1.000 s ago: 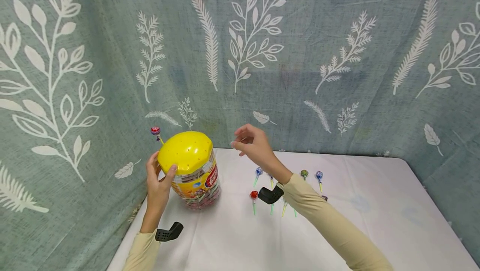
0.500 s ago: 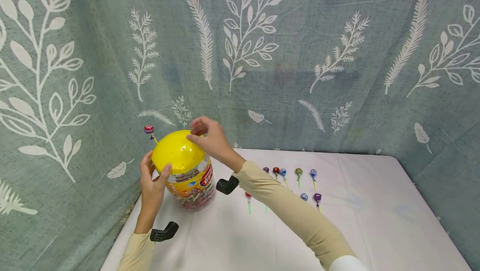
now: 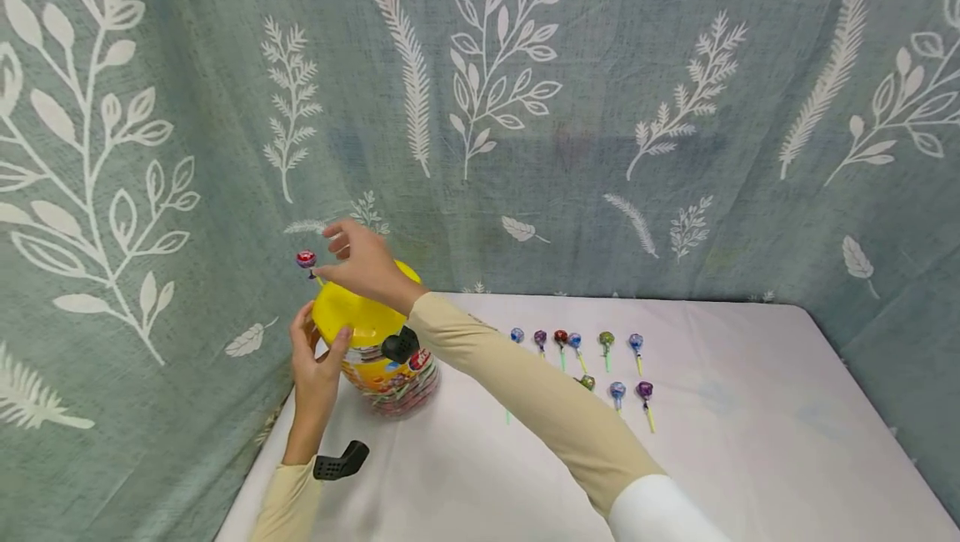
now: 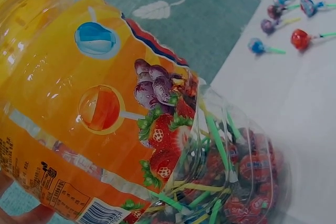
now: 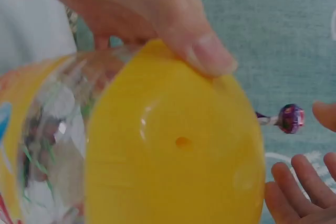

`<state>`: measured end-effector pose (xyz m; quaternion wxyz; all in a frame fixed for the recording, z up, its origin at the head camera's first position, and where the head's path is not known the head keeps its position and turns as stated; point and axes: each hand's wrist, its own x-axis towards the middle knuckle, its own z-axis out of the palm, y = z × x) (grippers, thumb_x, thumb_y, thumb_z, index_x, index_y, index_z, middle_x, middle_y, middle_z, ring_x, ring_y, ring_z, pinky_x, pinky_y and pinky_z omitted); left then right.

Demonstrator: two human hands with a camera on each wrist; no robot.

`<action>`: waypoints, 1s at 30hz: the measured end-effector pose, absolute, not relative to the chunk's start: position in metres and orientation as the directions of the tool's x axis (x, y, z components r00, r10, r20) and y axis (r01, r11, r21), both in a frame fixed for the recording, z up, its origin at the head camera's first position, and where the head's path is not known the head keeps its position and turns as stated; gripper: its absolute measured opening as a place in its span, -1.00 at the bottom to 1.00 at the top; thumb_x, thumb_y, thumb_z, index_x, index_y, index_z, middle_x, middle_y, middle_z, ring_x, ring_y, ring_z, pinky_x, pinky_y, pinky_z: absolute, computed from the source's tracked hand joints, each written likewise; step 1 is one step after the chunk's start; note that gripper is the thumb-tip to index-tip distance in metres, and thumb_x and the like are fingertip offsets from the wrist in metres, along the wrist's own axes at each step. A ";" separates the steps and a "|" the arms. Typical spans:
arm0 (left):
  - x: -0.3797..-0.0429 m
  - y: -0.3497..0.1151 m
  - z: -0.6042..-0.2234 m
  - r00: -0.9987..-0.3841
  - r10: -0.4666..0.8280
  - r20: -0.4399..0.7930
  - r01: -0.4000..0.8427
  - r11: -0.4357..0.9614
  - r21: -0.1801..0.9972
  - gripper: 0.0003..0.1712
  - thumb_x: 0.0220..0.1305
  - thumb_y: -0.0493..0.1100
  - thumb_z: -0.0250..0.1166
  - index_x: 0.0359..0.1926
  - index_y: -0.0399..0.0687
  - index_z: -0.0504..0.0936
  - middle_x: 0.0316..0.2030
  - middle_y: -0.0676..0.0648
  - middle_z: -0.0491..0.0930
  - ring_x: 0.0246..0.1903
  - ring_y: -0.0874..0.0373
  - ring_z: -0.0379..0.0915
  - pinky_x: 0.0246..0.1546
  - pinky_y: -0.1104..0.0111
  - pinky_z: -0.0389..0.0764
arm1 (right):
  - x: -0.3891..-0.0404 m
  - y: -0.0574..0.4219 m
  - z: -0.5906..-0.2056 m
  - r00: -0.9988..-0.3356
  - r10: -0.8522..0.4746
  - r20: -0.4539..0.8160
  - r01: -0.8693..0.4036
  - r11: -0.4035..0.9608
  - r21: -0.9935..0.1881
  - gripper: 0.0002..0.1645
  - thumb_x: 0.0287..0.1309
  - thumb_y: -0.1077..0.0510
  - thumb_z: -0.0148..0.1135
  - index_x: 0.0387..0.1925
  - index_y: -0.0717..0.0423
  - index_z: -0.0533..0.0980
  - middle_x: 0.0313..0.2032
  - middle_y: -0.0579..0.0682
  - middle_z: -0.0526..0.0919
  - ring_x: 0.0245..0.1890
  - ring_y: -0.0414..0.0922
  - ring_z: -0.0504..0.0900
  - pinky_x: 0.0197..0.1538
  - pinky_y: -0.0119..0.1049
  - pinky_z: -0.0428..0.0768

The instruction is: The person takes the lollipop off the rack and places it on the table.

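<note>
A clear plastic lollipop jar (image 3: 393, 388) with an orange fruit label and a yellow lid (image 3: 352, 313) stands at the left of the table. My left hand (image 3: 318, 379) grips the lid's near left side, thumb on top and fingers around the far side. From the lid's back left edge a purple-red lollipop (image 3: 306, 258) sticks out on its stick. My right hand (image 3: 367, 263) is over the lid, fingers spread close to that lollipop. In the right wrist view a gap shows between the fingertips (image 5: 283, 174) and the lollipop's head. Many lollipops fill the jar's bottom (image 4: 247, 171).
Several wrapped lollipops lie in rows on the white table (image 3: 750, 409) right of the jar, among them a green one (image 3: 606, 338) and a purple one (image 3: 645, 390). My right sleeve (image 3: 525, 392) hides some. A patterned curtain (image 3: 555, 158) hangs close behind the jar.
My right hand has moved left from above the table, across the lid, to beside the upright lollipop. The left hand keeps its grip on the lid.
</note>
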<state>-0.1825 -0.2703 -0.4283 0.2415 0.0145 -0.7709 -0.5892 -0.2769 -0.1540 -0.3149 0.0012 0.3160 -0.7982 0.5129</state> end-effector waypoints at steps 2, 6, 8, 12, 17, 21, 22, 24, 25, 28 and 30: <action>-0.186 -0.274 -0.434 -0.885 -0.307 0.352 0.262 0.298 0.918 -0.20 0.28 -0.11 0.21 0.43 0.05 0.01 0.32 -0.07 0.14 0.30 0.02 0.09 0.15 0.02 0.24 | -0.280 -0.161 -0.316 -0.801 -0.514 0.308 -0.507 0.309 -0.804 -0.43 0.10 0.09 0.34 0.14 0.02 0.37 -0.06 -0.06 0.55 -0.11 -0.24 0.51 -0.16 -0.53 0.46; -0.193 -0.282 -0.447 -0.885 -0.310 0.347 0.260 0.287 0.922 -0.19 0.26 -0.09 0.23 0.43 0.11 0.01 0.32 -0.01 0.14 0.30 0.06 0.08 0.19 -0.05 0.20 | -0.285 -0.174 -0.320 -0.803 -0.518 0.294 -0.521 0.371 -0.769 -0.45 0.13 0.17 0.30 0.14 0.05 0.34 -0.09 -0.06 0.56 -0.14 -0.24 0.51 -0.23 -0.54 0.46; -0.195 -0.284 -0.452 -0.882 -0.317 0.348 0.260 0.288 0.922 -0.20 0.26 -0.07 0.23 0.42 0.17 0.02 0.31 0.04 0.15 0.29 0.10 0.09 0.18 -0.03 0.21 | -0.287 -0.180 -0.323 -0.806 -0.516 0.291 -0.524 0.392 -0.756 -0.48 0.14 0.23 0.26 0.13 0.07 0.34 -0.17 -0.07 0.57 -0.22 -0.25 0.52 -0.30 -0.55 0.45; -0.197 -0.285 -0.454 -0.874 -0.326 0.359 0.271 0.286 0.919 -0.21 0.25 -0.07 0.24 0.42 0.17 0.05 0.29 0.07 0.18 0.26 0.13 0.14 0.13 0.04 0.26 | -0.289 -0.189 -0.326 -0.805 -0.523 0.278 -0.528 0.420 -0.738 -0.57 0.15 0.31 0.19 0.07 0.08 0.38 -0.34 -0.12 0.55 -0.40 -0.27 0.51 -0.41 -0.53 0.43; -0.192 -0.281 -0.444 -0.884 -0.313 0.346 0.270 0.263 0.926 -0.20 0.26 -0.09 0.24 0.42 0.11 0.03 0.31 0.02 0.16 0.27 0.09 0.11 0.15 0.01 0.24 | -0.290 -0.192 -0.326 -0.795 -0.527 0.300 -0.550 0.418 -0.723 -0.70 0.13 0.34 0.18 -0.08 0.08 0.45 -0.36 -0.14 0.60 -0.43 -0.34 0.52 -0.42 -0.55 0.45; -0.185 -0.275 -0.433 -0.889 -0.300 0.345 0.268 0.269 0.925 -0.19 0.27 -0.11 0.21 0.43 -0.02 0.00 0.32 -0.06 0.14 0.29 0.01 0.09 0.14 0.00 0.24 | -0.290 -0.192 -0.327 -0.793 -0.514 0.327 -0.554 0.387 -0.737 -0.73 0.11 0.34 0.22 -0.13 0.11 0.48 -0.34 -0.11 0.65 -0.43 -0.34 0.54 -0.41 -0.57 0.46; -0.183 -0.274 -0.431 -0.890 -0.298 0.344 0.265 0.275 0.924 -0.19 0.28 -0.11 0.20 0.43 -0.03 0.00 0.31 -0.07 0.14 0.28 0.01 0.09 0.14 0.02 0.25 | -0.290 -0.192 -0.328 -0.795 -0.510 0.330 -0.552 0.380 -0.742 -0.74 0.11 0.34 0.23 -0.13 0.11 0.48 -0.35 -0.11 0.65 -0.44 -0.34 0.54 -0.41 -0.57 0.46; -0.181 -0.272 -0.429 -0.892 -0.296 0.341 0.255 0.294 0.921 -0.19 0.29 -0.10 0.19 0.43 -0.05 -0.01 0.31 -0.08 0.14 0.29 0.02 0.10 0.12 0.07 0.28 | -0.290 -0.192 -0.329 -0.799 -0.501 0.331 -0.543 0.366 -0.756 -0.74 0.11 0.35 0.24 -0.14 0.12 0.48 -0.37 -0.11 0.65 -0.45 -0.34 0.54 -0.42 -0.57 0.46; -0.180 -0.272 -0.428 -0.892 -0.296 0.341 0.252 0.302 0.920 -0.20 0.29 -0.09 0.18 0.43 -0.06 -0.01 0.31 -0.08 0.15 0.29 0.02 0.10 0.13 0.09 0.29 | -0.290 -0.192 -0.330 -0.801 -0.498 0.332 -0.538 0.357 -0.764 -0.74 0.11 0.35 0.24 -0.14 0.12 0.47 -0.38 -0.11 0.64 -0.45 -0.34 0.54 -0.41 -0.58 0.46; -0.180 -0.271 -0.427 -0.889 -0.300 0.345 0.254 0.304 0.918 -0.20 0.28 -0.08 0.19 0.43 -0.07 0.00 0.31 -0.09 0.15 0.29 0.01 0.09 0.15 0.05 0.28 | -0.292 -0.192 -0.329 -0.794 -0.486 0.365 -0.546 0.306 -0.780 -0.75 0.15 0.33 0.21 -0.11 0.13 0.45 -0.37 -0.11 0.62 -0.43 -0.34 0.53 -0.38 -0.59 0.46; -0.181 -0.270 -0.427 -0.888 -0.301 0.349 0.259 0.300 0.918 -0.19 0.28 -0.09 0.19 0.43 -0.07 -0.01 0.31 -0.11 0.14 0.30 -0.01 0.08 0.16 0.00 0.24 | -0.293 -0.191 -0.327 -0.788 -0.467 0.401 -0.556 0.259 -0.790 -0.74 0.18 0.32 0.20 -0.09 0.14 0.44 -0.35 -0.09 0.61 -0.41 -0.34 0.53 -0.35 -0.60 0.46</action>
